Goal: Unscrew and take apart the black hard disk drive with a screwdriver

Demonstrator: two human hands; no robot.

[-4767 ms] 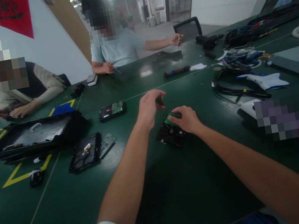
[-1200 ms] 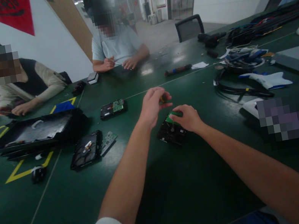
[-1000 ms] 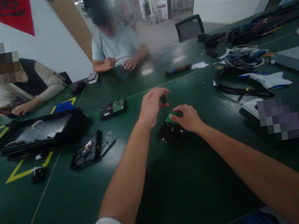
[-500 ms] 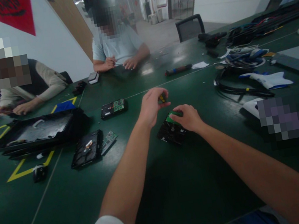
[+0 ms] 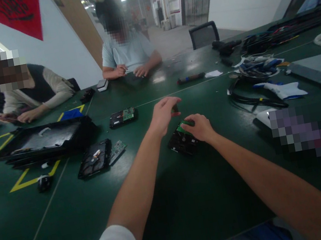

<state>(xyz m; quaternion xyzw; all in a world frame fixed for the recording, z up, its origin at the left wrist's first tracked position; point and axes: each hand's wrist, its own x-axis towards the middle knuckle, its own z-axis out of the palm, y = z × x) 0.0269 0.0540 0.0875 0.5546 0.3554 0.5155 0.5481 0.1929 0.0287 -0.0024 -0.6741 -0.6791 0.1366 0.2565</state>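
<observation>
A black hard drive (image 5: 179, 142) with a green circuit board (image 5: 183, 127) on it lies at an angle on the dark green table. My right hand (image 5: 201, 127) grips its far right edge, the thumb and fingers closed at the circuit board. Just beyond and to the left, my left hand (image 5: 164, 115) is raised over the table with its fingers curled round a small dark thing, mostly hidden by the hand. To the left lie another hard drive (image 5: 94, 159), a loose circuit board (image 5: 117, 152) beside it, and a third drive (image 5: 123, 117) farther back.
A black plastic housing (image 5: 43, 140) and a black mouse (image 5: 44, 183) are at left. Cables (image 5: 243, 95), gloves (image 5: 282, 88), a grey metal box (image 5: 313, 70) and a power tool (image 5: 226, 45) lie at right. Two people sit across the table, their hands on it.
The view has tilted and shifted slightly. My right hand stays on the hard drive. The yellow part seen inside my left hand before is now hidden as that hand has turned a little.
</observation>
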